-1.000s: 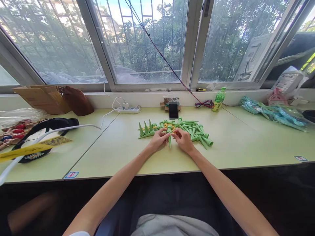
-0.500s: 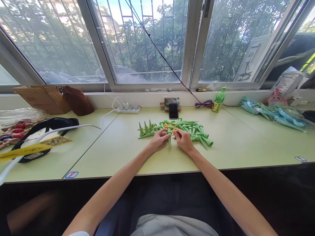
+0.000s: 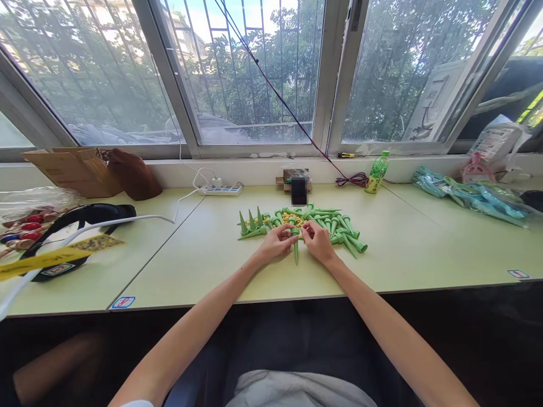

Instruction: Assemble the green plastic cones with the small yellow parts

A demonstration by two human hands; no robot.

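Point down over the table, a green plant watering spike (image 3: 296,251) is held in the fingers of my left hand (image 3: 278,243). My right hand (image 3: 317,242) is closed in a pinch beside the spike's upper part, on a small yellow piece (image 3: 301,236) that its fingertips mostly hide. Just behind my hands lies a heap of small yellow pieces (image 3: 289,217). More green spikes (image 3: 337,226) are piled to the right of it. On the left, several spikes (image 3: 251,223) lie or stand points up.
At the back are a phone-like dark block (image 3: 299,191), a power strip (image 3: 220,189) and a green drink bottle (image 3: 377,172). A white cable (image 3: 127,219) and black strap (image 3: 97,212) lie left; plastic-wrapped blue items (image 3: 479,195) lie right. Another person's arm (image 3: 55,362) shows low at left.
Both hands and the spike have shifted slightly toward me, the spike also a little to the right. My right fingertips have stayed pinched close beside it.
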